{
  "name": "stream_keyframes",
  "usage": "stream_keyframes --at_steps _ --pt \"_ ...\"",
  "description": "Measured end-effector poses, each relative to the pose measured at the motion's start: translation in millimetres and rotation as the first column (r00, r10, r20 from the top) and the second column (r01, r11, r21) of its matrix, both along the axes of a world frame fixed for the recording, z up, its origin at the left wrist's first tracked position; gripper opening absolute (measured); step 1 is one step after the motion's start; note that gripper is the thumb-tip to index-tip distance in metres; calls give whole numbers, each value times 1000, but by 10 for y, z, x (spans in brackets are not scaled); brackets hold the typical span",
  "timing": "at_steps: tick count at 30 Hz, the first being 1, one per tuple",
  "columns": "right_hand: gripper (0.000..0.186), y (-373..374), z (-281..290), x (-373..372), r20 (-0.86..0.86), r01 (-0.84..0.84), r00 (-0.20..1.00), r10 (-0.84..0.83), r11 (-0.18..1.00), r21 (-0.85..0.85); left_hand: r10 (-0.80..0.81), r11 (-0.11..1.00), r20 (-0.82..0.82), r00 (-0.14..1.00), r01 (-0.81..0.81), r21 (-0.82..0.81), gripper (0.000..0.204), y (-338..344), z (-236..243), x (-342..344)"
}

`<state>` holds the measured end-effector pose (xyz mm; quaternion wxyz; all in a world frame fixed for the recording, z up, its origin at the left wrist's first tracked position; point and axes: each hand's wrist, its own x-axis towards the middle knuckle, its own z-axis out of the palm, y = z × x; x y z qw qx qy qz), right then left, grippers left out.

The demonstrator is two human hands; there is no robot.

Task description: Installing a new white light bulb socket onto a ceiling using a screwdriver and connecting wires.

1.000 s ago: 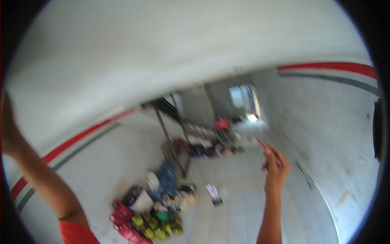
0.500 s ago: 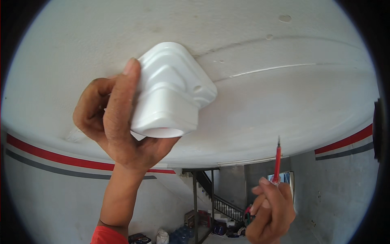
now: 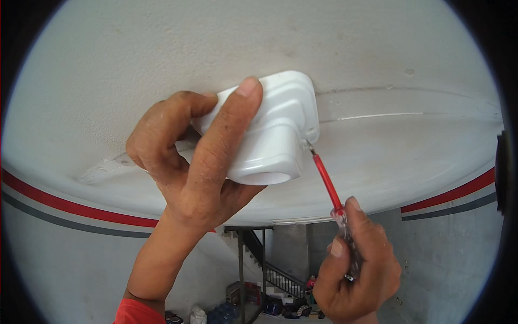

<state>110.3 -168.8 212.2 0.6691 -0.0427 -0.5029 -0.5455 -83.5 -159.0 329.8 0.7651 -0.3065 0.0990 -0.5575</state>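
Note:
My left hand (image 3: 199, 156) grips a white plastic lamp holder (image 3: 270, 140) with a square, rounded base and a round socket opening facing down toward me. Its base is up at the white ceiling; whether it sits fully flush is hard to tell. The thumb lies across the front, the other fingers round the left side and below. In my right hand (image 3: 359, 264) is a screwdriver (image 3: 326, 181) with a red-sleeved shaft and clear handle. It points up and left, its metal tip at the holder's lower right corner, beside a small hole in the base.
The ceiling (image 3: 377, 151) carries a shallow ridge running right from the holder. Red and grey stripes (image 3: 81, 208) edge the walls below. Farther down are a staircase with a dark railing (image 3: 283, 278), a metal post (image 3: 242, 275), blue water bottles (image 3: 222, 312) and assorted goods on the floor.
The lamp holder and my left hand have shifted right in view, and the holder has turned. My right hand has raised the screwdriver leftward, bringing its tip to the holder's corner.

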Motion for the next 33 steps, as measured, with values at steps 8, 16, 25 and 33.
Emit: stream_keyframes --at_steps 8,16,25,33 --pt "45 48 61 -37 -169 -148 973 155 988 51 8 999 43 999 -6 -48 87 18 -63 32" --pt "35 -24 50 26 -66 -72 994 83 984 163 -13 1000 38 999 14 -26 92 22 -35 38" --pt "39 -60 -12 33 -88 -54 994 64 991 120 -59 997 2 998 59 -46 90 11 -66 28" --pt "43 8 -58 34 -65 -37 997 39 999 38 -55 998 17 998 55 -19 88 4 -58 31"
